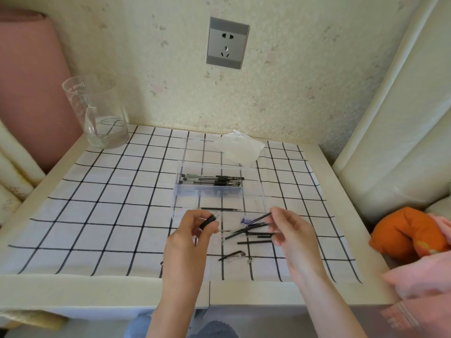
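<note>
A pen barrel is gripped by the left hand, and a refill is pinched by the right hand. Loose refills are partly hidden behind it.

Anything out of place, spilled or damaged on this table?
Nothing spilled or visibly broken. Loose pen parts lie scattered at mixed angles in front of the clear box, unlike the whole pens lined up inside it. A crumpled tissue lies behind that box.
</note>
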`<state>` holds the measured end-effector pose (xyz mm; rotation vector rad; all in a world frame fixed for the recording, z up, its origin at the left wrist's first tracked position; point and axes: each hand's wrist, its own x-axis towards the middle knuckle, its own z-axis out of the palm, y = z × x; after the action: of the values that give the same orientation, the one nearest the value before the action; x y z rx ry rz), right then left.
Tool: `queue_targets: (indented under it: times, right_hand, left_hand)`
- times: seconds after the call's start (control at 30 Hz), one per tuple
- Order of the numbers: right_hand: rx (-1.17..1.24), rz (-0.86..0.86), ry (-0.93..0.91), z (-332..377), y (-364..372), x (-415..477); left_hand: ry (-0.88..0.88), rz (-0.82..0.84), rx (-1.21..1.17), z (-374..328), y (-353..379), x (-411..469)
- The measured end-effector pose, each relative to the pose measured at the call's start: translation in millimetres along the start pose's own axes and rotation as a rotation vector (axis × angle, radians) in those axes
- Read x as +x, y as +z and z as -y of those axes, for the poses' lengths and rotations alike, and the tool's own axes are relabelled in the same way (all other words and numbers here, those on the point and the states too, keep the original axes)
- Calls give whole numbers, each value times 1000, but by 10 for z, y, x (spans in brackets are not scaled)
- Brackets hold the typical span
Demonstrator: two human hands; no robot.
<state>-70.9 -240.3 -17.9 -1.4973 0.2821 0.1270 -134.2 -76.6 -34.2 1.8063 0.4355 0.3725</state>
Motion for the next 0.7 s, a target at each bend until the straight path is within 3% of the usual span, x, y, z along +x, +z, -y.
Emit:
queue_targets:
  times: [0.27,0.4,0.57,0.7]
  right_hand:
    - [246,107,246,-184,-1,-167]
    - [237,203,254,-129,-43,-286]
    - [-100,273,-30,115,93,-230]
    - [-669,321,-441,273,384,152]
  left_hand:
    - [2,31,14,4,19,-4]
    - [17,57,31,-2,24,-10]
    - [20,76,31,-2,44,-18]
    - [18,89,39,3,48,-17]
